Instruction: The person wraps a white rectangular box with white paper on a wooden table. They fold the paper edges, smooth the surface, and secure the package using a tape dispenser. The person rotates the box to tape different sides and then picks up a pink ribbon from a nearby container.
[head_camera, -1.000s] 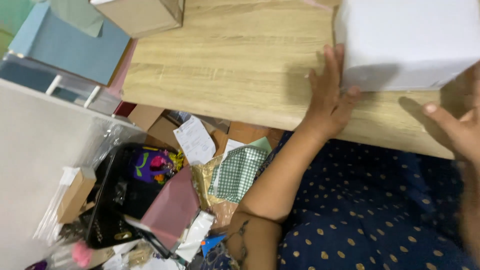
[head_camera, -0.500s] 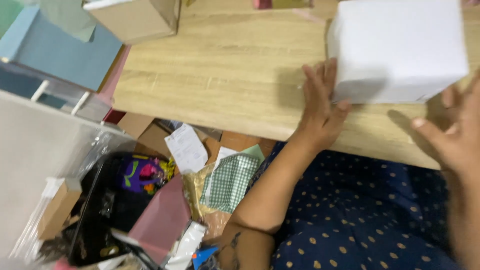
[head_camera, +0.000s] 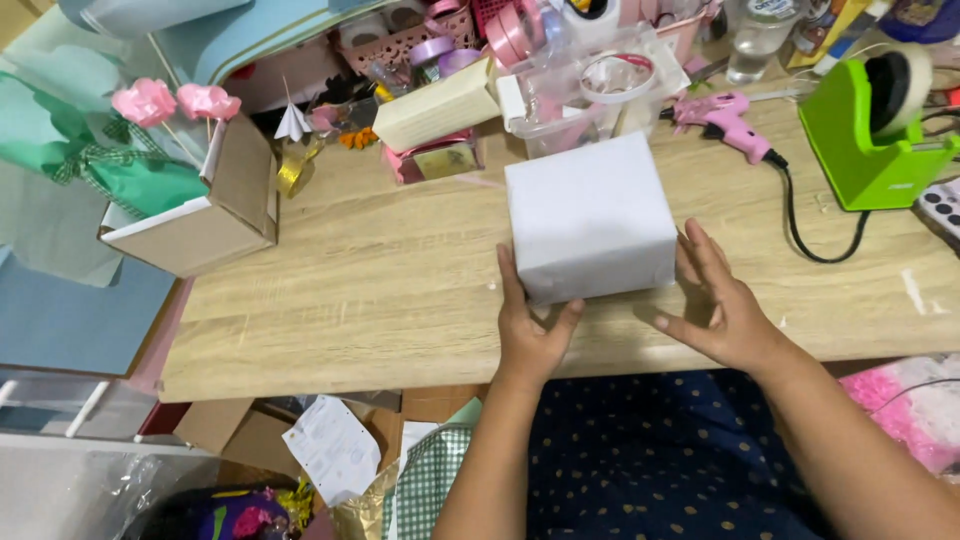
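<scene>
Wooden table: white box between, seemingly touching, fingers.

Bare forearms; dark navy garment with small pale dots

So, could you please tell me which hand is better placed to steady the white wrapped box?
Probably the left hand: its fingers already rest against the white wrapped box at its near left corner, while the right hand sits open just beside it.
</scene>
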